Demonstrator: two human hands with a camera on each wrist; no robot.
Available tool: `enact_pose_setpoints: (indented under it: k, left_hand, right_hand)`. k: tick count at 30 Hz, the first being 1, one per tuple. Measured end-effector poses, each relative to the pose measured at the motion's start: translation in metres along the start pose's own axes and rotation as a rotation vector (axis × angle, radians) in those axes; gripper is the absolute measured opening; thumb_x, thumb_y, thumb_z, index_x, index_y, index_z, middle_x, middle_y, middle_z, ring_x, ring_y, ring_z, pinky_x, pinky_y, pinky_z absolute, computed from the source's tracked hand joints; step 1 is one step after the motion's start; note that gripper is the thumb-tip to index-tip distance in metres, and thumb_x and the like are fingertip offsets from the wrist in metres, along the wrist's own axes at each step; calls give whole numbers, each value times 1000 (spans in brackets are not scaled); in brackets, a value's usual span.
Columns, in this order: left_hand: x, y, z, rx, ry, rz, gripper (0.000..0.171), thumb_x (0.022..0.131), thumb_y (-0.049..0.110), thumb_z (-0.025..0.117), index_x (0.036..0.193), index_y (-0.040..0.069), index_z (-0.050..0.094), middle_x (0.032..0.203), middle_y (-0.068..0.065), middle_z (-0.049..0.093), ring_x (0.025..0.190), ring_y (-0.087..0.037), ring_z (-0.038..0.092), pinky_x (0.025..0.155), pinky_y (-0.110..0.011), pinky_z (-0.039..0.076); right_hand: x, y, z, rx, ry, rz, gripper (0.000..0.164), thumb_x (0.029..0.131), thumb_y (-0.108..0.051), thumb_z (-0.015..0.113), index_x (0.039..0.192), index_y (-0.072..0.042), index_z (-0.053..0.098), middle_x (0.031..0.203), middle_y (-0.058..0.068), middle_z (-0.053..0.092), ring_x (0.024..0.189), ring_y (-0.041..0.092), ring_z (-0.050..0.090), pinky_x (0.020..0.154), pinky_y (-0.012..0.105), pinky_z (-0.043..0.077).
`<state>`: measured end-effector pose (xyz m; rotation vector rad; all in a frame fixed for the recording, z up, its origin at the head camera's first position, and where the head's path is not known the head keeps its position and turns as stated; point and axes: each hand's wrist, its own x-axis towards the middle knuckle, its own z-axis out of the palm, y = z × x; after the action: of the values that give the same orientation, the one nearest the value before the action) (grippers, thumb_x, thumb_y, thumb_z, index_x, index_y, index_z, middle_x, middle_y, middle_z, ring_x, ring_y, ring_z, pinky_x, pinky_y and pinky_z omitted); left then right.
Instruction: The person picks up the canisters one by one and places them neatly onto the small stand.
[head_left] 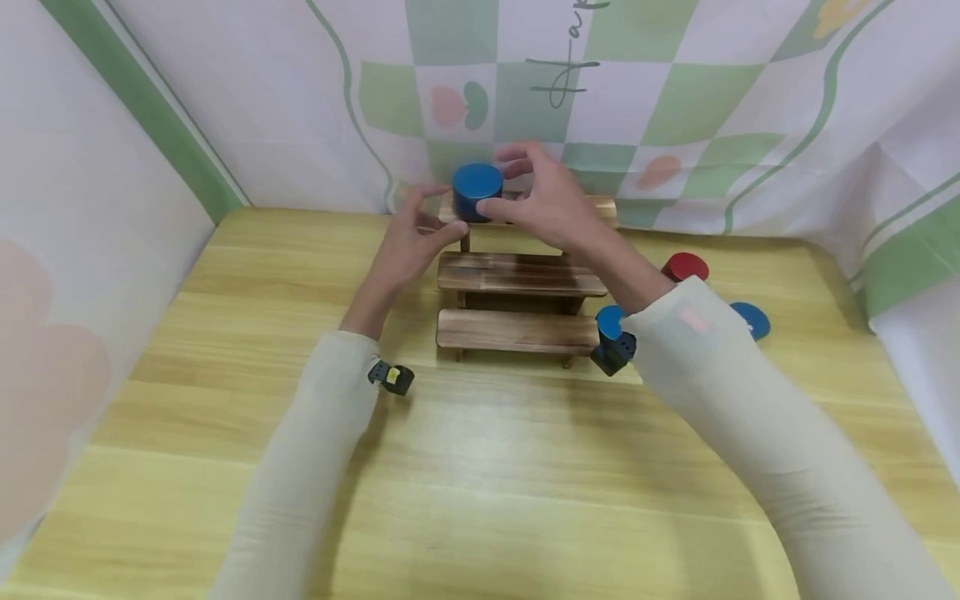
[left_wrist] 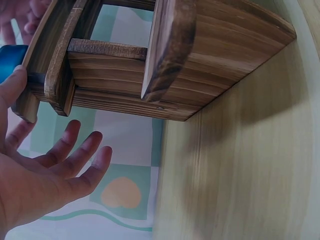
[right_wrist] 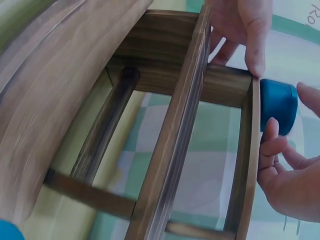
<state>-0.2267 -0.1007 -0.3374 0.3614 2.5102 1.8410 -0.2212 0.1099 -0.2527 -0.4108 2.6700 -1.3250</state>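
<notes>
A blue round tin [head_left: 478,187] sits upright near the left end of the top step of a three-tier wooden stand [head_left: 517,331]. My right hand [head_left: 551,196] has its thumb at the front of the tin and its fingers curved round the right and far side. In the right wrist view, fingertips of the right hand [right_wrist: 292,175] meet the blue tin [right_wrist: 278,106] by the board. My left hand [head_left: 408,246] is at the left end of the top step, its thumb tip by the board's edge. Other fingers of the left hand [left_wrist: 55,175] are spread in the left wrist view.
Right of the stand are a red round tin [head_left: 686,267], a flat blue disc [head_left: 752,321] and another blue tin [head_left: 610,321], partly hidden by the right wrist camera. A printed green-and-white curtain [head_left: 300,142] hangs behind the wooden table [head_left: 480,492].
</notes>
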Motion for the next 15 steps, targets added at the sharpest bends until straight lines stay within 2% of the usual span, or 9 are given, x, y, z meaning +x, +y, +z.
enact_pose_setpoints:
  k: [8,15]
  left_hand:
    - [-3,1,-6,25,-2,-17,58,94,29,73,145,17,46,125,-11,54,109,-23,55,84,-43,49]
    - [-1,-1,-9,26,-10,-18,59,94,31,72,145,17,45,127,-10,53,110,-23,55,85,-44,49]
  right_hand:
    - [-13,12,-17,24,56,0,76,90,-43,73,149,-13,37,143,10,45,106,27,51,80,38,48]
    - [-26,30,-36,94,122,35,74,91,-40,72,151,-18,36,146,5,43,105,23,51,80,35,45]
